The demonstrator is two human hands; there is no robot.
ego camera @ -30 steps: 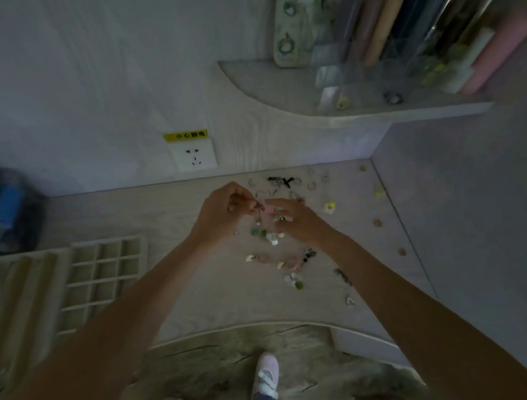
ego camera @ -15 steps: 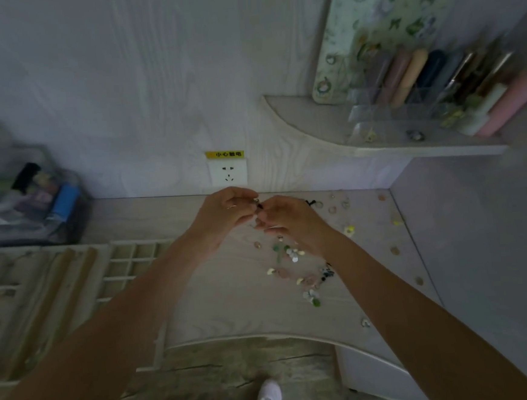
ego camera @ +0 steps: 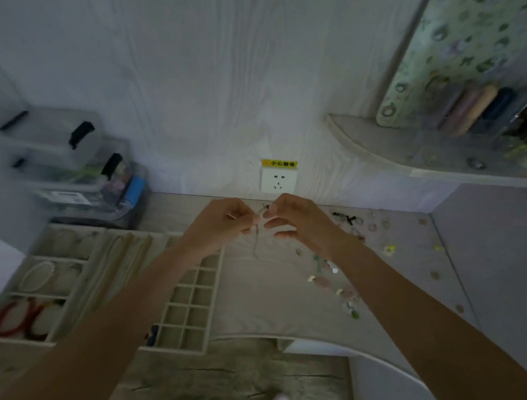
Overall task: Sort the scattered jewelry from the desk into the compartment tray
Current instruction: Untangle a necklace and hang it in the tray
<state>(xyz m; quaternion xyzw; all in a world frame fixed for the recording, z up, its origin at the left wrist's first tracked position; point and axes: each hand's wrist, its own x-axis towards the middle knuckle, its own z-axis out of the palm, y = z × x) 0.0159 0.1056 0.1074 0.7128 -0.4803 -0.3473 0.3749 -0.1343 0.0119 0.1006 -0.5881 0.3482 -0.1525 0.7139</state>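
Observation:
My left hand [ego camera: 220, 223] and my right hand [ego camera: 295, 218] are raised together above the desk, fingertips almost meeting. Between them they pinch a small jewelry piece [ego camera: 261, 213], and a thin strand [ego camera: 255, 243] hangs down from my left fingers. The scattered jewelry [ego camera: 334, 276] lies on the desk below and to the right of my right hand. The beige compartment tray [ego camera: 189, 316] sits on the left under my left forearm, with small square cells, a white bangle [ego camera: 38, 276] and red cords [ego camera: 19, 317] in its larger sections.
Stacked clear storage boxes [ego camera: 80, 170] stand at the back left. A wall socket [ego camera: 279, 181] is right behind my hands. A corner shelf [ego camera: 410, 160] with an organizer and a patterned board hangs at the right. The desk's curved front edge [ego camera: 298, 337] is near.
Both hands lifted off the pile with the small piece and came together higher up. The view tilted up and left, bringing the tray and storage boxes into sight.

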